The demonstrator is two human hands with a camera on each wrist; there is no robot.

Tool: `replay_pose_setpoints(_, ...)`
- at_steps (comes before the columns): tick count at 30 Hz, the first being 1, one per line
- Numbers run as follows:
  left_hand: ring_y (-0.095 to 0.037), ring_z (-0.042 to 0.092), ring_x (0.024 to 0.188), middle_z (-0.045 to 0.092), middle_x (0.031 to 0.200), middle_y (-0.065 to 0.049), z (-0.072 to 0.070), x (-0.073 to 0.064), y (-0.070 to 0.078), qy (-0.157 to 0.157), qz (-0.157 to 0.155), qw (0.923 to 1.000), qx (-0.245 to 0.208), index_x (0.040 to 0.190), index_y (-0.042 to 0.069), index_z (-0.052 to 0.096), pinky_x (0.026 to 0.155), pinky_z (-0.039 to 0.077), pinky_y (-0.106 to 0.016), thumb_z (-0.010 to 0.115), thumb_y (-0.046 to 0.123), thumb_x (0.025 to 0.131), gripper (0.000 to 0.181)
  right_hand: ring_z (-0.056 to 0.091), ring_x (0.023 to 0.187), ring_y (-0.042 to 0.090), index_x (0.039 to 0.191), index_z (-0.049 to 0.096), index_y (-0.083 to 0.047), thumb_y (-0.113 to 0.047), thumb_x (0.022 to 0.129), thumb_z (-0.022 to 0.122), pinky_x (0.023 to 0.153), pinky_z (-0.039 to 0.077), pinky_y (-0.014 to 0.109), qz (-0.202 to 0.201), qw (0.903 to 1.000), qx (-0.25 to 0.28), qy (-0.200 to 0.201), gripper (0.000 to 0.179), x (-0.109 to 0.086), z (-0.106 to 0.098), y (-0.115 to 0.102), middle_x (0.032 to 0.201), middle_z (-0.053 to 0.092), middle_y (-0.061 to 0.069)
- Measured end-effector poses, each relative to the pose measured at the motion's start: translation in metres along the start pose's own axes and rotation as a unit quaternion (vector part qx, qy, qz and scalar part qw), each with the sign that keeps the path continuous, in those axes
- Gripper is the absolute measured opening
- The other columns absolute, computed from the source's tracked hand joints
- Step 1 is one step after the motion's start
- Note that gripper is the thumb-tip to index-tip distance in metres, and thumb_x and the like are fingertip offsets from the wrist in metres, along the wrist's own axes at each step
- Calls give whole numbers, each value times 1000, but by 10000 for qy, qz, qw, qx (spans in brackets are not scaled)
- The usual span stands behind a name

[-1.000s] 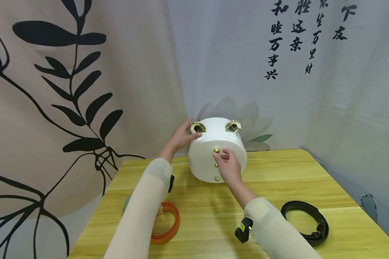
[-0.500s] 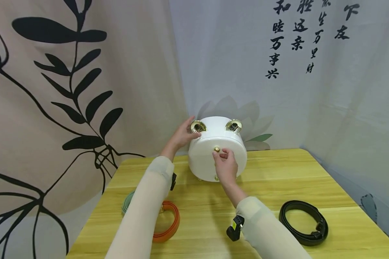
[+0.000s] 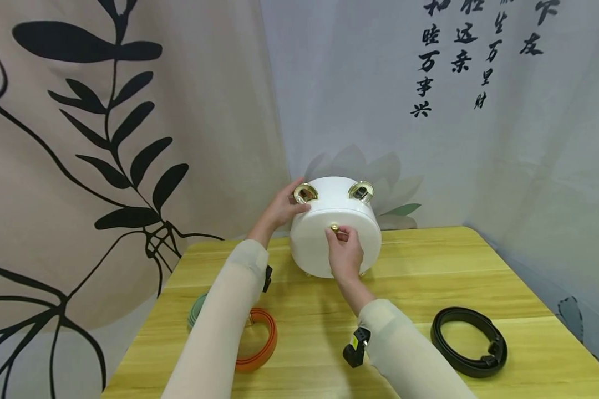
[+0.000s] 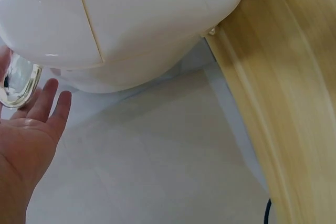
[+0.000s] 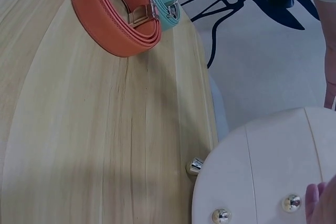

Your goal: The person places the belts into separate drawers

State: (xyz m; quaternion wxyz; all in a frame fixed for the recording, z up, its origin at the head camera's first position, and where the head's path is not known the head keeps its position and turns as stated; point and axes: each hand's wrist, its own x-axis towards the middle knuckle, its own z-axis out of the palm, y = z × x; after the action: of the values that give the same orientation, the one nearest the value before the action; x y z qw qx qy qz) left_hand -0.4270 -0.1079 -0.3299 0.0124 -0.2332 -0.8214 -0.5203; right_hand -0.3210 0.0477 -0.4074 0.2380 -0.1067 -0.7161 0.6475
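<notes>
A rounded white drawer box (image 3: 306, 249) stands on feet at the back of the table, with two gold ring-shaped ears on top. My left hand (image 3: 282, 208) holds the box at its left gold ear (image 3: 305, 193), thumb in front. In the left wrist view the fingers (image 4: 46, 100) lie behind that ear. My right hand (image 3: 346, 252) pinches the top gold knob (image 3: 334, 228) on the box's front. The right wrist view shows two lower knobs, the middle knob (image 5: 291, 203) and the bottom knob (image 5: 220, 215), with seams between the drawers.
A coiled orange belt (image 3: 267, 354) and a coiled mint-green belt (image 3: 197, 310) lie left on the wooden table (image 3: 309, 343). On the right lies a coiled black belt (image 3: 496, 363). A printed curtain (image 3: 229, 138) hangs close behind the box.
My right hand has moved slightly up to the top knob, its fingers now closed around it. The left hand keeps its place at the left ear. The view has tilted a little.
</notes>
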Motion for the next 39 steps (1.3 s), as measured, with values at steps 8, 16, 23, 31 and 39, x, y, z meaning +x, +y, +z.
replay_pose_setpoints(8, -38, 56, 119, 53, 139, -20, 1, 0, 0, -10, -71, 9999, -88, 156, 16, 31, 98, 48, -44, 72, 2, 89, 80, 65, 94, 23, 114, 61, -8, -33, 93, 70, 77, 52, 38, 107, 9997, 11, 204, 33, 2, 3, -1, 102, 67, 9)
replay_pose_setpoints(16, -36, 58, 117, 56, 134, -19, 4, 1, 3, 12, -138, 9997, -197, 156, 16, 32, 95, 49, -41, 71, 0, 89, 79, 68, 83, 19, 109, 62, -10, -31, 91, 72, 67, 50, 31, 165, 9986, 203, 456, 29, 5, 7, -1, 95, 67, 5)
replay_pose_setpoints(23, -36, 58, 117, 57, 133, -19, 5, 0, 5, 3, -208, 9996, -211, 156, 18, 33, 94, 50, -40, 71, 0, 89, 79, 68, 80, 19, 106, 63, -10, -31, 89, 75, 67, 51, 31, 162, 9969, 88, 764, 30, 7, 10, -4, 92, 68, 5)
replay_pose_setpoints(31, -37, 57, 117, 56, 134, -20, 5, 1, 2, 31, -216, 9993, -295, 156, 15, 32, 94, 49, -39, 71, -2, 89, 79, 64, 85, 22, 102, 64, -8, -30, 88, 77, 73, 52, 36, 167, 9955, -90, 932, 29, 8, 13, -2, 92, 68, 6)
replay_pose_setpoints(39, -33, 55, 117, 55, 135, -22, 5, 0, -3, 61, -243, 9984, -516, 156, 14, 31, 87, 48, -30, 69, -5, 90, 79, 65, 83, 23, 99, 66, -8, -28, 88, 77, 72, 52, 36, 87, 9944, -279, 1018, 26, 8, 17, -2, 91, 70, 7)
